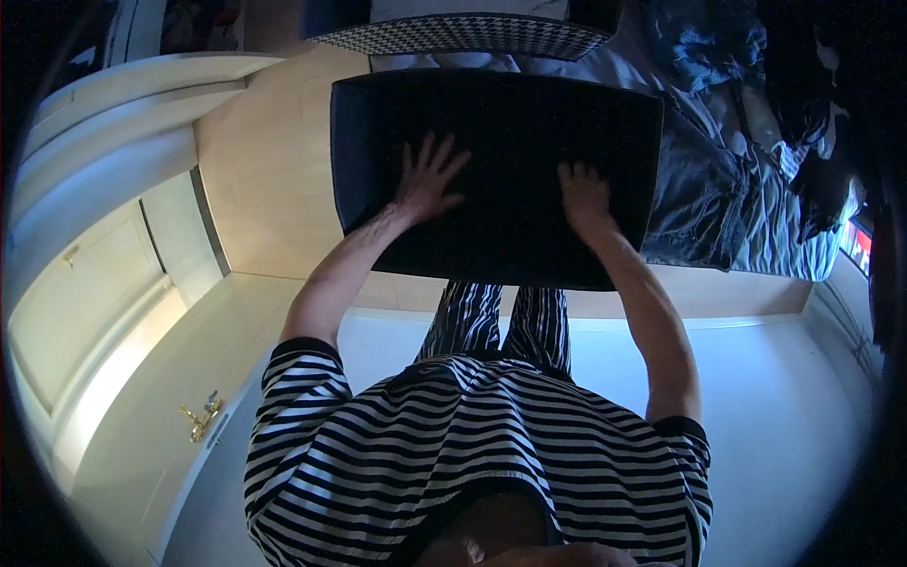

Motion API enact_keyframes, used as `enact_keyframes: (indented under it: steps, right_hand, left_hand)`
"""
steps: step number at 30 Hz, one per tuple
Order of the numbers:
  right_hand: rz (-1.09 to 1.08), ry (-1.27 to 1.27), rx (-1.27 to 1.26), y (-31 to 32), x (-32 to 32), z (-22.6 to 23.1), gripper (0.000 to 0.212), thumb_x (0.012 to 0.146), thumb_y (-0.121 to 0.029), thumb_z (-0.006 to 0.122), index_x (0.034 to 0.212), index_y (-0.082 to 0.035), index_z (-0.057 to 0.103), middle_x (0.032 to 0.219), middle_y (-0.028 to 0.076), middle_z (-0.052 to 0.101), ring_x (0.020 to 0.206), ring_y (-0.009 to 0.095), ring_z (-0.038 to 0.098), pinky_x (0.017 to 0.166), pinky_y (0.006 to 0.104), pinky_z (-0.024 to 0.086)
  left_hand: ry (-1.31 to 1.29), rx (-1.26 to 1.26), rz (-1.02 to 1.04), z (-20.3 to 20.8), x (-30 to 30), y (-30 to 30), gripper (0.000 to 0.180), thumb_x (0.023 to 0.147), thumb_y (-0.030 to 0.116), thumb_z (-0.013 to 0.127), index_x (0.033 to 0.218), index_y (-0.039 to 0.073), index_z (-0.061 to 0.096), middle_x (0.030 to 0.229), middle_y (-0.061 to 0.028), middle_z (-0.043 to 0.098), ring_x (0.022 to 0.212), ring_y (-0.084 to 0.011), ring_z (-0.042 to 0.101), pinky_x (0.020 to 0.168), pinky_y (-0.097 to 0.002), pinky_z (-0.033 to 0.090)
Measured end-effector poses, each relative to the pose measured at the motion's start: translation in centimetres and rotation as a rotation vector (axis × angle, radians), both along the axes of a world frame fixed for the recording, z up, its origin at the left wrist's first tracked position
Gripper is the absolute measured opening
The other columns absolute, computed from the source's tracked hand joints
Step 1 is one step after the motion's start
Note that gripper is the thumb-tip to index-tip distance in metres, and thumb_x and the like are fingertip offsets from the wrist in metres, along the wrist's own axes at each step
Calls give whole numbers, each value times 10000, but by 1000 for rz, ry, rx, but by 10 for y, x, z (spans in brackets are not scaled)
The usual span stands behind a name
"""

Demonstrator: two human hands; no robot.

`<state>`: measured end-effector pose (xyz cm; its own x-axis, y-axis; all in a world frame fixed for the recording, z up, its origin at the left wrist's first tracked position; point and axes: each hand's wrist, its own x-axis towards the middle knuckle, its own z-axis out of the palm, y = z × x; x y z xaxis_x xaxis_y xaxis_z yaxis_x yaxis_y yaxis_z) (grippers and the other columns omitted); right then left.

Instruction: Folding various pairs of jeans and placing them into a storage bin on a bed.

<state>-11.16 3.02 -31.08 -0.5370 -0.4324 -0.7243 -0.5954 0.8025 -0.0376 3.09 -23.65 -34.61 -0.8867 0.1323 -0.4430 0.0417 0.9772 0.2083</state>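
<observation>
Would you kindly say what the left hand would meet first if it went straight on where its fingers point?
Probably the far inner wall of the black box, though the dark interior makes depth hard to judge.

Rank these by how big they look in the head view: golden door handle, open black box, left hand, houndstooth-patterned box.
1. Open black box
2. Houndstooth-patterned box (visible part)
3. Left hand
4. Golden door handle

A short-sleeved, horizontally striped black-and-white shirt with dark neckband and cuffs, lower centre, tops vertically striped black-and-white trousers.
</observation>
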Motion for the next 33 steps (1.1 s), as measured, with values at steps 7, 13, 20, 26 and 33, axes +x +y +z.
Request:
enact_keyframes:
  steps: [7, 13, 20, 26, 33]
  right_hand:
    - [39, -151, -94, 38, 36, -49, 203, 867, -67, 513, 909, -51, 711, 988, 196, 674, 943, 320, 662, 800, 432, 540]
    - [-155, -85, -246, 22, 34, -4, 173, 848, -110, 617, 998, -45, 674, 1026, 193, 660, 951, 319, 653, 859, 411, 520]
    - [-571, 709, -841, 42, 1, 138, 327, 851, -164, 655, 1148, -47, 589, 1220, 171, 529, 1158, 352, 486, 955, 442, 434]
    - [-728, 370, -682, 67, -2, 87, 276, 935, -234, 536, 1052, -2, 631, 955, 235, 656, 899, 405, 634, 809, 459, 501]
    - [-715, 282, -473, 31, -40, 102, 292, 913, -304, 503, 979, -48, 626, 881, 202, 669, 863, 381, 647, 750, 472, 520]
  left_hand:
    - [-109, -9, -243, 0, 15, -2, 848, 761, 616, 604, 1468, 314, 247, 1567, -47, 100, 1439, -337, 13, 1051, -719, 66]
    - [-148, 212, -24, 16, 16, 2, 642, 805, 324, 693, 1379, 219, 426, 1508, -88, 247, 1412, -347, 151, 1086, -651, 125]
    - [716, -221, 560, 159, 12, -25, 542, 791, 145, 694, 1291, 146, 487, 1373, -131, 403, 1291, -365, 364, 1005, -559, 335]
    - [251, 146, 1015, 113, 46, -65, 364, 909, 203, 546, 1223, 19, 535, 1072, -242, 629, 1009, -411, 595, 858, -448, 479]
    - [354, 200, 1007, 125, 29, -116, 314, 916, 194, 528, 1165, 11, 583, 1047, -237, 644, 995, -392, 610, 865, -442, 465]
